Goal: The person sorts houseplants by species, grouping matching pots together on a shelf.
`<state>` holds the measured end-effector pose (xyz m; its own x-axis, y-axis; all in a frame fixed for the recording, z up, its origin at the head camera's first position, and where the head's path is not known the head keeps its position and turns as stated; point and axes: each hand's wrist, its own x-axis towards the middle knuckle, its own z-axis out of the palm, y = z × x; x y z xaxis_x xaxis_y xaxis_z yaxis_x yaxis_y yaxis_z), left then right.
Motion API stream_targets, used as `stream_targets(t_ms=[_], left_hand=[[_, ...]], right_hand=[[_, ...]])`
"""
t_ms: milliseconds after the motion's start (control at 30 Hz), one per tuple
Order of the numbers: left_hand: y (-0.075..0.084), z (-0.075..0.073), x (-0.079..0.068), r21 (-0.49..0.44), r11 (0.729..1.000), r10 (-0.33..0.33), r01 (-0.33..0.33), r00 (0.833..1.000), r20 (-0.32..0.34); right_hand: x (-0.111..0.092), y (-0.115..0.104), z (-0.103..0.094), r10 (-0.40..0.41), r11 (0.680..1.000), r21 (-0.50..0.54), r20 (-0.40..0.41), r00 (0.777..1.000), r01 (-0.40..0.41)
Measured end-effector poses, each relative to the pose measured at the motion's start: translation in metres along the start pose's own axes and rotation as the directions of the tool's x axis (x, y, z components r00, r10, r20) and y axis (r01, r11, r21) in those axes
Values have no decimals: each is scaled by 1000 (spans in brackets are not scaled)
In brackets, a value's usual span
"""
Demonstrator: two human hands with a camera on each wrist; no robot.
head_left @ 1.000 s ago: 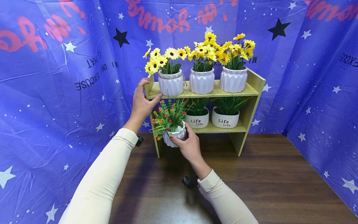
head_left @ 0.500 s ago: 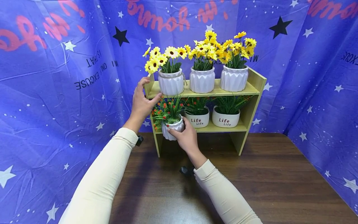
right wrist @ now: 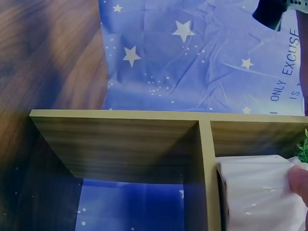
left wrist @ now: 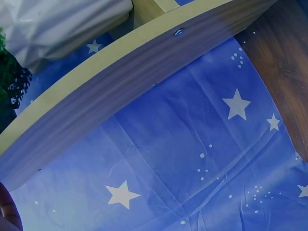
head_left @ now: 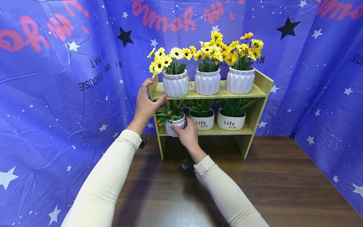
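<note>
My right hand grips a white ridged flowerpot by its right side and front. The pot holds green leaves and small red-orange flowers. It is at the left end of the lower level of a wooden shelf; in the right wrist view, the pot is close to the lower board, and whether it touches is unclear. My left hand holds the shelf's upper left corner, thumb at the front edge and fingers by the side panel. The left wrist view shows the side panel and only a sliver of that hand.
On the top level stand three white pots with yellow flowers: left, middle and right. Two oval "Life" planters, one beside my right hand and another, share the lower level. A starry blue curtain surrounds the brown table.
My right hand has moved the red-flowered pot up and back, from in front of the shelf into its lower left space. The left hand has kept its hold on the corner.
</note>
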<state>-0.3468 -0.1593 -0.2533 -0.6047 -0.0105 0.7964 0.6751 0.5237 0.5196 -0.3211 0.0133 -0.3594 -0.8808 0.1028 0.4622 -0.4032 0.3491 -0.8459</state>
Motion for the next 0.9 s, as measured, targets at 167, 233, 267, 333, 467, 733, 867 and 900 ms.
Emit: stream_targets(t_ms=[167,233,267,333,467,733,867,900], left_hand=[[2,1,0,8,1000,-15,15,1000,-2],[3,2,0,-4,1000,-14,14,1000,-4],[2,3,0,-7,1000,-9,8,1000,-8],[2,4,-1,-15,1000,0,-1,1000,-13],[1,6,1,-20,1000,-3,3,1000,-23],[18,-4,2,-82,987,-139,141,990,31],[31,-9,-12,8,1000,-28,29,997,-72],[34,-9,-18,36,999,39,-35,993,-114]], right_hand=[[3,1,3,-2,1000,5,-25,1000,2],[3,2,5,-2,1000,-7,-40,999,2],[4,3,6,-3,1000,-19,-48,999,2],[5,4,8,1,999,-32,-65,998,-3],[8,5,14,8,999,-45,-89,996,-12],[1,3,9,13,1000,5,-45,999,-12],[-18,4,-8,-31,999,-11,7,999,31],[-23,5,-14,-50,999,-19,12,999,50]])
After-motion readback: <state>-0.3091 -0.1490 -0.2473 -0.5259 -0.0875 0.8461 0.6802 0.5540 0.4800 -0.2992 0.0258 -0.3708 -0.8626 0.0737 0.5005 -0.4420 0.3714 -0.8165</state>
